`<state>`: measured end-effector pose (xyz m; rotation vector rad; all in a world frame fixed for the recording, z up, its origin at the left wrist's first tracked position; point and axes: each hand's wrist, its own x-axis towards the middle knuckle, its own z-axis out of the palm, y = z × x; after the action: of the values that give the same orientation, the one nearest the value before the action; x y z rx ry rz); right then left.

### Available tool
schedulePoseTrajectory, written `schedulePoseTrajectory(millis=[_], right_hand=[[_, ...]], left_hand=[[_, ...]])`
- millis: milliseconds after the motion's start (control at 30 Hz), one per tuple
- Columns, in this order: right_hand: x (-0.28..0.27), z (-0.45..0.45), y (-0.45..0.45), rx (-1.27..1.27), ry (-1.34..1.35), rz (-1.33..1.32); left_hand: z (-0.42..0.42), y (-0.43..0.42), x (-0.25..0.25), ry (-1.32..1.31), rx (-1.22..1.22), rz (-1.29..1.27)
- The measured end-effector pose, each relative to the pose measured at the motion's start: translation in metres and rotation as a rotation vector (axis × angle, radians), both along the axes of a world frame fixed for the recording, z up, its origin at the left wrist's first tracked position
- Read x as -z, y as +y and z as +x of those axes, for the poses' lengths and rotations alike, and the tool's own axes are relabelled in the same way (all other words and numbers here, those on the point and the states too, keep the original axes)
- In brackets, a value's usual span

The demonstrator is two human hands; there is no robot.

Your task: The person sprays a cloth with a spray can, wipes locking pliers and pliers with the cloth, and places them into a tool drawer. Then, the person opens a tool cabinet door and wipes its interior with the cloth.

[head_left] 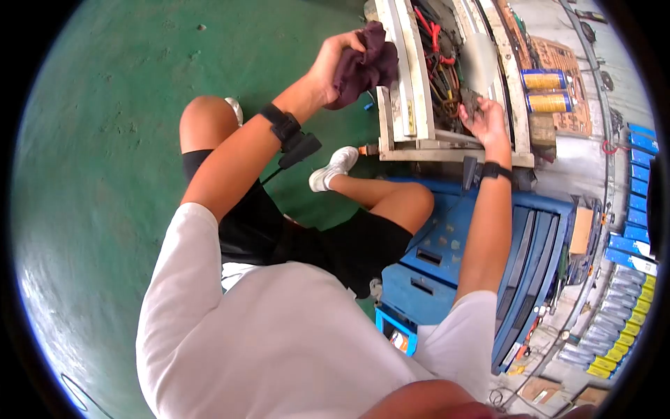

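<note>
My left hand (pixel 328 66) is closed round a bunched dark maroon cloth (pixel 366 66), held up beside the outer edge of an open drawer (pixel 406 84). Inside the drawer lie jumbled hand tools (pixel 440 77), several with red handles. Over the drawer's near end is my right hand (pixel 486 123), its fingers curled on a small dark grey, dirty-looking object that is too unclear to name. A pale, smooth oval patch (pixel 479 63) shows just beyond those fingers; I cannot tell what it is.
A blue tool cabinet (pixel 447 244) stands beside my knee. Two blue-and-yellow spray cans (pixel 548 91) are on the pale worktop, near blue boxes (pixel 638 188) and a row of yellow-and-silver tubes (pixel 621 314). Green floor (pixel 105 140) stretches to the left.
</note>
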<state>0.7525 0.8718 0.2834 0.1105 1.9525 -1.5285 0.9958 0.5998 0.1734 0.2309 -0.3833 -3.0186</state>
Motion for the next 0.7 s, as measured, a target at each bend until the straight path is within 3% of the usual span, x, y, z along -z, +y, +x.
schedulePoseTrajectory(millis=[33,133,333,467,500,567,700], right_hand=[[-0.004,0.008,0.001,0.004,0.044,-0.039],[-0.005,0.046,0.007,0.025,0.194,-0.19],[-0.013,0.127,-0.014,-0.238,0.45,-0.404],[0.0,0.175,-0.05,-0.389,0.476,-0.514],[0.01,0.186,-0.061,-0.453,0.5,-0.526],[0.031,0.202,-0.08,-0.577,0.445,-0.607],[0.075,0.219,-0.121,-0.669,0.369,-0.504]], left_hand=[[-0.007,0.003,-0.003,0.12,-0.135,-0.067],[-0.015,0.012,-0.012,0.231,-0.131,-0.121],[-0.02,0.017,-0.005,0.232,-0.087,-0.209],[-0.005,0.001,0.002,0.112,-0.029,0.002],[-0.002,0.0,0.002,0.162,-0.108,0.016],[0.013,-0.01,-0.001,0.117,-0.15,-0.031],[0.052,-0.021,0.002,0.06,-0.313,-0.072]])
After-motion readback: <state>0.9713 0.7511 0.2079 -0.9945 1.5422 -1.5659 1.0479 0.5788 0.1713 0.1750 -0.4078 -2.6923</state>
